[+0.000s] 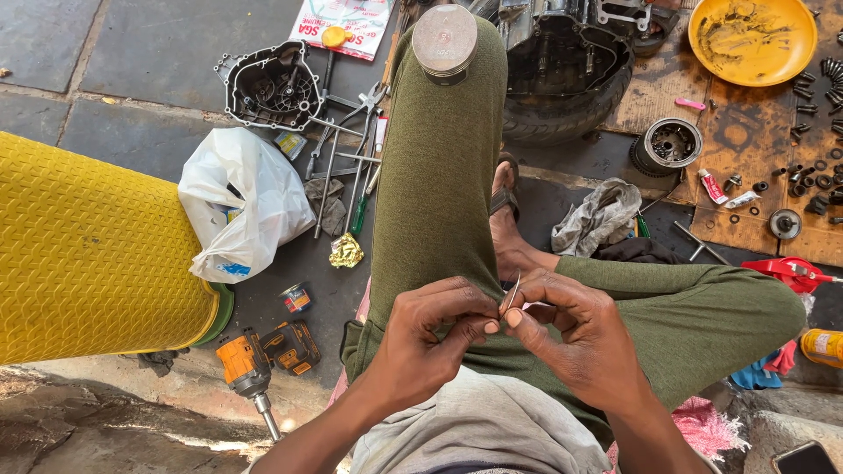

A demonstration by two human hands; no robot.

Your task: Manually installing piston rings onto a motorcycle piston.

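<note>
Both hands meet over the lap: the left hand and right hand pinch a thin metal ring between their fingertips, most of it hidden behind them. At twelve o'clock a piston balances on the raised knee. The engine case beyond is cut off by the frame's top.

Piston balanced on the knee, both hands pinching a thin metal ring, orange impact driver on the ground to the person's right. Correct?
One detail is wrong: the orange impact driver lies to the person's left, not right, as the head view shows. The rest holds: the piston sits on the raised knee, and the left hand and right hand pinch the thin metal ring.
</note>
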